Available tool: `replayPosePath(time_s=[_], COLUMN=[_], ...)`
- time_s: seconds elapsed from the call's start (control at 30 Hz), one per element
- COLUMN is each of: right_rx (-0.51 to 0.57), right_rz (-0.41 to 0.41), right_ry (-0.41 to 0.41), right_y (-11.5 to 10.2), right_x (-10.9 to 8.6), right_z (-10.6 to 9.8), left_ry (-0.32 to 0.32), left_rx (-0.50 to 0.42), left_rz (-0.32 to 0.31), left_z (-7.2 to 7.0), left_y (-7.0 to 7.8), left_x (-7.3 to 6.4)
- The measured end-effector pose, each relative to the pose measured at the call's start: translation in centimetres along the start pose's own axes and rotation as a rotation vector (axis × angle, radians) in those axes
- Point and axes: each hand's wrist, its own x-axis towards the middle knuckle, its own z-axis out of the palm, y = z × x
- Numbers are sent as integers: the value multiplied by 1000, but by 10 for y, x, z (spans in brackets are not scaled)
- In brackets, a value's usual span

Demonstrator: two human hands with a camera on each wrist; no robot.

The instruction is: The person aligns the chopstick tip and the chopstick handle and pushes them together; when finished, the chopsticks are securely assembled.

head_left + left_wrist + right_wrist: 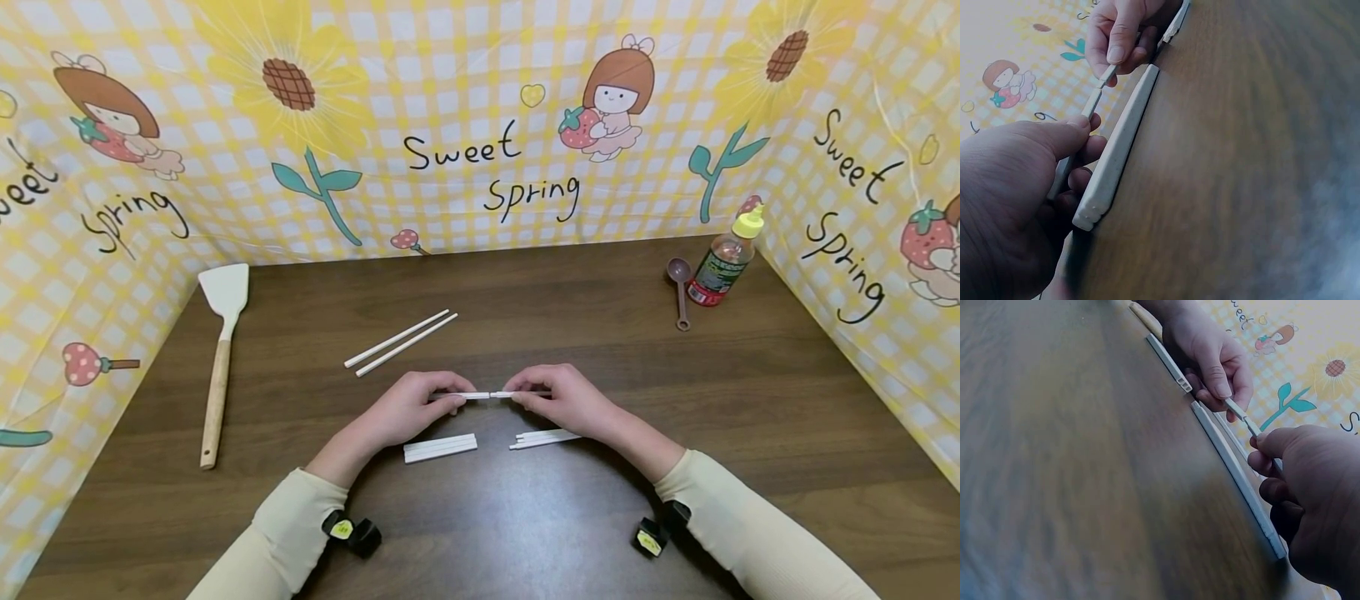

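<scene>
My left hand [422,406] pinches a white chopstick half [476,396] between thumb and fingers. My right hand [567,398] pinches another white chopstick half [500,394], with a narrower tip pointing at the first one. The two pieces meet end to end or nearly so; whether the tip is inside the other piece, I cannot tell. Close below my left hand, several chopstick halves [440,448] lie side by side, with holes in their ends in the right wrist view. Several halves with thin tips [543,438] lie below my right hand, partly hidden by its wrist.
Two long white chopsticks [401,342] lie at the back, left of centre. A white spatula [216,375] with a wooden handle is on the left. A brown measuring spoon [680,292] and a yellow-capped squeeze bottle [722,262] are at the back right. Patterned cloth walls [450,100] surround the table.
</scene>
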Motion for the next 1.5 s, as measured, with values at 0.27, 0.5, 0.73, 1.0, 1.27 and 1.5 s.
replayPosePath(time_s=[0.27,0.5,0.73,1.0,1.27,1.5], right_rx=[2,3,-5,-24,-30,-36], right_rz=[9,4,5,-1,-4,0], right_ry=[-8,-9,-9,-2,-13,-18], right_y=[2,3,1,0,-2,-2], right_x=[0,0,-1,-1,-1,-1], right_z=[2,2,3,4,5,4], left_ry=[0,-4,-7,-5,-5,-4], left_rx=[5,0,1,12,12,9], left_rz=[5,6,2,2,10,19], left_z=[0,2,2,2,2,2], left_y=[0,1,3,4,4,5], left_x=[0,1,1,1,1,1])
